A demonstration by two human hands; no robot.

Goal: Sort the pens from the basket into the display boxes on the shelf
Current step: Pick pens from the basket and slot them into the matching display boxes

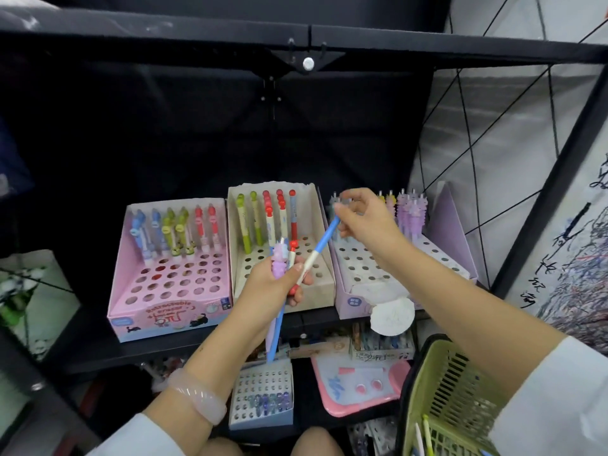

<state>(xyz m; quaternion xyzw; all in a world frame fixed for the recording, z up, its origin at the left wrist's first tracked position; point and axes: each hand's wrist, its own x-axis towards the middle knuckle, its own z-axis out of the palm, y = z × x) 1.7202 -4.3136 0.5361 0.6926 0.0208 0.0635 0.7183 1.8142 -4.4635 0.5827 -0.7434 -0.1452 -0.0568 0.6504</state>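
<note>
My left hand (274, 284) grips a bunch of pens (285, 258) in front of the cream display box (309, 205): a purple one, a red-topped one and a blue one. My right hand (363, 218) pinches the top end of a blue-and-white pen (320, 246) that slants from the left hand's bunch up toward the lilac display box (447, 225). A pink display box (131, 258) stands at the left of the black shelf (98, 347). All three boxes hold upright pens in their back rows. The green basket (444, 390) sits at the lower right, with a few pens inside.
A black upper shelf (296, 37) hangs overhead. Below the shelf lie a small blue holed box (263, 390), a pink tray (362, 386) and other stationery. A round white tag (393, 315) hangs on the lilac box's front. A scribbled paper (575, 274) is at the right.
</note>
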